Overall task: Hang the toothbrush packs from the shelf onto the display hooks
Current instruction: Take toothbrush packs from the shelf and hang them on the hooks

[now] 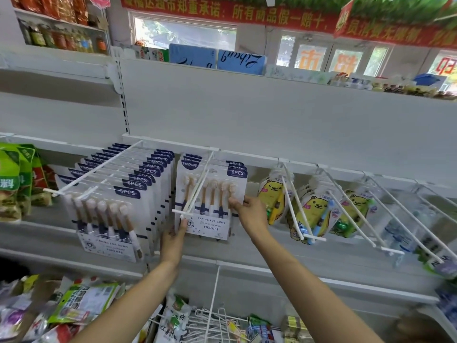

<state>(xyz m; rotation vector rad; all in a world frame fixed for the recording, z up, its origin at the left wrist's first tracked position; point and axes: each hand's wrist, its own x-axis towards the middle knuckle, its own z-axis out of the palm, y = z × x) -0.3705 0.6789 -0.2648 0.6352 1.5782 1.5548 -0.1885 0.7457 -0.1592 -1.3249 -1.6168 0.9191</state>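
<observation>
Toothbrush pack (212,201), white card, navy corners, six brown-handled brushes, hangs upright.

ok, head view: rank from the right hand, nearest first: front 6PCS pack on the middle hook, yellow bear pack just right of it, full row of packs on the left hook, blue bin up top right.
1. Front 6PCS pack, touching the right hand, its fingers on the pack's right edge.
2. Yellow bear pack, just right of the hand.
3. Left hook's row of packs, to the left.
4. Blue bin, far upper right.

Head-worn view, forward and down, near display hooks (195,191)
</observation>
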